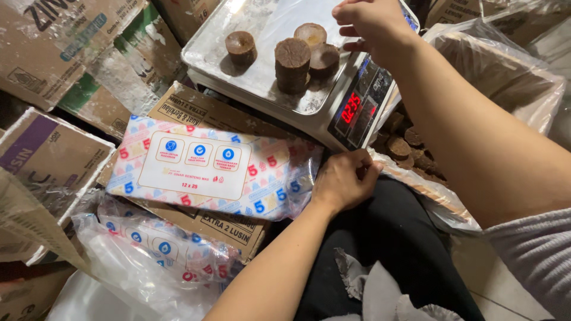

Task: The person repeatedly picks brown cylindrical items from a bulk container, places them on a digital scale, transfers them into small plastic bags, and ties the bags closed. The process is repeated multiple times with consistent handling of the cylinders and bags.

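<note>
My right hand (372, 24) hovers over the far right corner of a digital scale's metal tray (262, 71). Its fingers are bent and apart, and nothing shows between them. On the plastic-covered tray stand several dark brown round discs (292, 62), two of them stacked in the middle and one (241, 46) apart to the left. The scale's red display (352, 108) is lit. My left hand (345, 178) is curled on the right end of a flat colourful pack of plastic bags (208, 166), which lies on a cardboard box just in front of the scale.
A plastic-lined box (505, 65) with more brown discs (407, 145) sits at right beside the scale. Cardboard boxes (71, 53) crowd the left. Another printed pack (160, 244) and loose clear plastic (119, 279) lie at lower left. My dark-clothed lap (386, 238) fills the bottom centre.
</note>
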